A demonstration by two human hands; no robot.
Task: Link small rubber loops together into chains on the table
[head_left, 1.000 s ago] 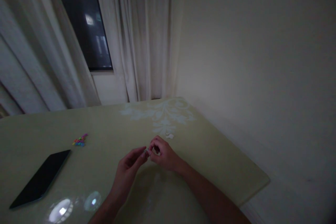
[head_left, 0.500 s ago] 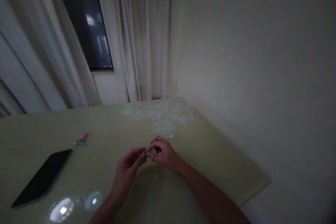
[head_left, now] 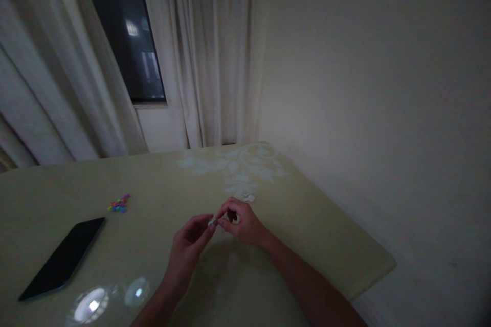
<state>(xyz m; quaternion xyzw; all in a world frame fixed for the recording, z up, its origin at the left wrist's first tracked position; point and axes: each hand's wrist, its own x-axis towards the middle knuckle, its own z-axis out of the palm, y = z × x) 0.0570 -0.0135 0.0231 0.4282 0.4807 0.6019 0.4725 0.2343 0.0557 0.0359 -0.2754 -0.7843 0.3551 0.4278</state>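
Between my two hands, just above the table (head_left: 307, 245), is a small pale object (head_left: 212, 222), too tiny and blurred to name. My left hand (head_left: 187, 242) pinches it between thumb and fingertips. My right hand (head_left: 241, 222) comes in from the other side, thumb and forefinger pinched together against the object's right end. The right fingers hide whatever they grip there. Just beyond my right hand lies a little white piece (head_left: 248, 197) on the tabletop.
A small heap of bright coloured pieces (head_left: 119, 203) lies on the left. Nearer me is a dark flat tablet (head_left: 63, 258). Lamp reflections shine on the glossy surface. A wall (head_left: 368, 87) borders the right side, and curtains (head_left: 215, 61) hang behind the far edge.
My right fingertips have shifted slightly and turned at the small object, and more of its pale side shows now. The left hand keeps its pinch, nearly still.
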